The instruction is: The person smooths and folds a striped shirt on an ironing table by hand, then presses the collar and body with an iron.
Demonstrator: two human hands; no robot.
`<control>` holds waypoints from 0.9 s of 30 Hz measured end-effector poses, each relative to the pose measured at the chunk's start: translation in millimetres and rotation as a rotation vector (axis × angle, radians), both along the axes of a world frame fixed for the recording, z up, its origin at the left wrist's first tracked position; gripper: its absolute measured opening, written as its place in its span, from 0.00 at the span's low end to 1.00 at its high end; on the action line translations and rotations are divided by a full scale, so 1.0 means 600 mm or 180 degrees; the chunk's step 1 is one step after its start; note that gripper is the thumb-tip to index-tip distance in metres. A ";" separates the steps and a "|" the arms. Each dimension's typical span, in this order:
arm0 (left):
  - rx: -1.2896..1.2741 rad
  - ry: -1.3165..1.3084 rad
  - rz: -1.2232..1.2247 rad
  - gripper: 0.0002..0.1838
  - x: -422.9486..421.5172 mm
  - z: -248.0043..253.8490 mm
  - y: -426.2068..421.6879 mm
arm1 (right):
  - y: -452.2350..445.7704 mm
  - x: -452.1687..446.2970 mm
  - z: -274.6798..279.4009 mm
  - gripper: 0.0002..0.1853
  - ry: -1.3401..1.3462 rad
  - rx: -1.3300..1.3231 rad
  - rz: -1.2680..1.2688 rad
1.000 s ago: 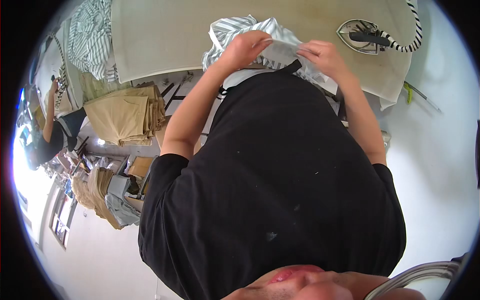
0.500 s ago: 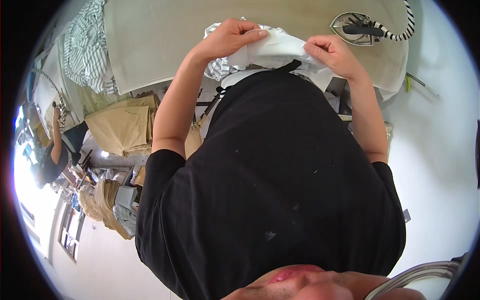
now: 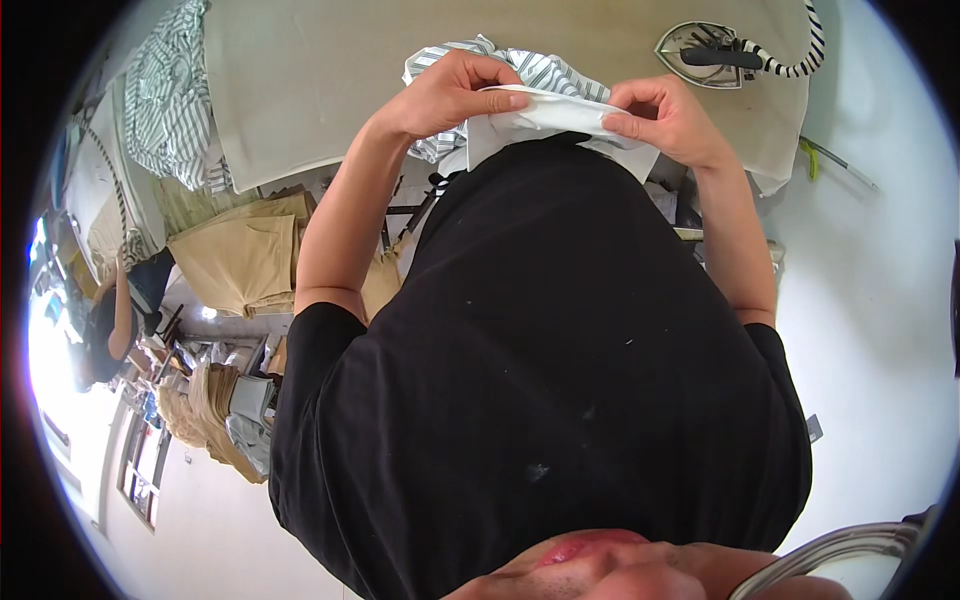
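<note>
At left we see tan cloth [image 3: 240, 262] hanging in layers. Further left, another person [image 3: 108, 345] stands by a dark-and-light hose [image 3: 103, 165]. Nearer to us on the left, beige cloths [image 3: 208, 405] lie against grey ones [image 3: 250, 430]. At right we spot a thin rod [image 3: 848, 165] beside something yellow-green [image 3: 809, 160].

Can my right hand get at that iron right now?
Probably yes: the iron sits close by, with nothing visible blocking the way. Your right hand is pinching white cloth, though, so it would likely have to let go first.
</note>
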State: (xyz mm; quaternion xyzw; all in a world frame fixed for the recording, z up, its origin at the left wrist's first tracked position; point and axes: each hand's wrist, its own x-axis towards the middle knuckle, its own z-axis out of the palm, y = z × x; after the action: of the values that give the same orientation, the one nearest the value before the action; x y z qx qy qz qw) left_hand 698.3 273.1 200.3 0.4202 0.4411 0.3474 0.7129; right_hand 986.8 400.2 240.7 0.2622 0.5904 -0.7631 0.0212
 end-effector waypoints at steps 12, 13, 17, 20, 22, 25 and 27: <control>0.0632 0.0833 -0.0021 0.06 -0.019 0.046 -0.017 | -0.044 -0.021 0.050 0.07 -0.0134 0.1441 -0.0322; 0.0457 0.0532 -0.0081 0.07 -0.022 0.044 -0.019 | -0.045 -0.020 0.048 0.07 -0.0101 0.1415 -0.0300; 0.0001 -0.0083 -0.0315 0.08 -0.027 0.026 -0.015 | -0.045 -0.024 0.049 0.07 -0.0100 0.1184 -0.0243; -0.0202 -0.0121 -0.0549 0.10 -0.020 0.018 -0.008 | -0.043 -0.025 0.053 0.08 -0.0245 0.0831 -0.0217; -0.0090 0.0301 -0.0649 0.14 0.004 0.028 0.002 | -0.042 -0.027 0.044 0.09 -0.0226 0.0840 -0.0290; -0.0095 0.0480 -0.0523 0.16 0.010 0.017 0.007 | -0.032 -0.027 0.032 0.10 -0.0302 0.0834 -0.0316; -0.0207 0.0397 -0.0208 0.17 0.012 0.003 0.013 | -0.020 -0.017 0.026 0.11 -0.0497 0.0814 -0.0331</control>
State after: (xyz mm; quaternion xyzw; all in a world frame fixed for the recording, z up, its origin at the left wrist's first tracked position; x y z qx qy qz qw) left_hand 705.3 281.1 202.1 0.4318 0.4817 0.2826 0.7082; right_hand 976.4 387.9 256.1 0.3514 0.6649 -0.6591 -0.0061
